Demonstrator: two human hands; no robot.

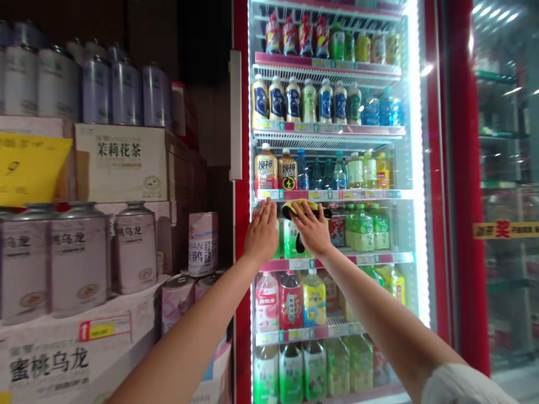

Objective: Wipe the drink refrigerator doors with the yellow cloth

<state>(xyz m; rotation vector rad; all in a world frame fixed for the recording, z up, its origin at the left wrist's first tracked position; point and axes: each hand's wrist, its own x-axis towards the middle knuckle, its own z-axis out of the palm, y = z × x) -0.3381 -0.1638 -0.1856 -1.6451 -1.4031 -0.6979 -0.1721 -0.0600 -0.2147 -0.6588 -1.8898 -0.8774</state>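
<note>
My left hand [261,234] lies flat with its fingers stretched upward, against the front of the drinks fridge near its left edge, and holds nothing. To its right, my right hand [312,229] presses a yellow and black cloth [300,205] against the same front, fingers spread over it. A dark loop hangs down beside the right wrist. Behind both hands are the fridge shelves, with green-labelled drinks [291,238] partly covered by the right hand. Just above the fingertips runs a shelf edge with price labels [349,194].
Several rows of bottles [290,303] stand inside the lit fridge. A pale vertical handle [236,115] is on its red left frame. Boxes [122,163] and large cans [135,247] are stacked on the left. Another glass-fronted fridge [505,168] stands at the right.
</note>
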